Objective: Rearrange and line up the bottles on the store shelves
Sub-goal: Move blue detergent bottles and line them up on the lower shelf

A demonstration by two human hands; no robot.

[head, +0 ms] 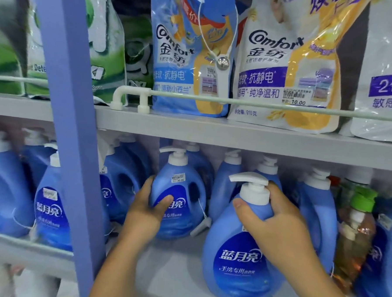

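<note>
On the lower shelf stand several blue pump bottles of laundry liquid. My left hand grips the left side of a blue pump bottle in the middle, thumb across its label. My right hand grips the shoulder of a larger blue pump bottle at the shelf's front, just under its white pump. More blue bottles stand behind and to both sides.
A purple upright post splits the shelving at left. The upper shelf carries Comfort refill pouches behind a white rail. An amber bottle with a green cap stands at the right among the blue ones.
</note>
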